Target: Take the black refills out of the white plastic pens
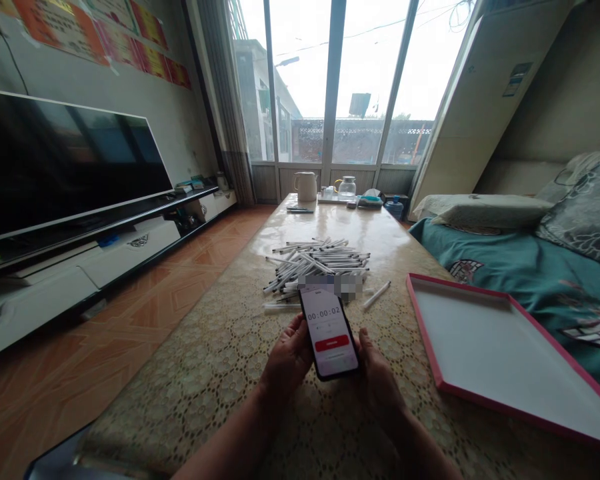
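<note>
A smartphone [329, 333] is held upright over the near part of the table, its screen facing me with a timer at 00:00:02 and a red button. My left hand [289, 353] grips its left edge, fingers partly hidden behind it. Against the right edge rests my right hand [377, 373], its fingers curled round the side. Just beyond the phone lies a loose heap of white pens [320, 260] with dark tips, pointing various ways. One single pen [377, 294] lies apart at the heap's right. A blurred patch covers the phone's top and some pens.
To the right, a shallow white tray with a pink rim [425, 340] lies at the table's edge beside a sofa [500, 260]. A beige jug [307, 187], a glass pot [347, 187] and a tissue pack [370, 199] stand at the table's far end. The tablecloth [205, 360] is patterned.
</note>
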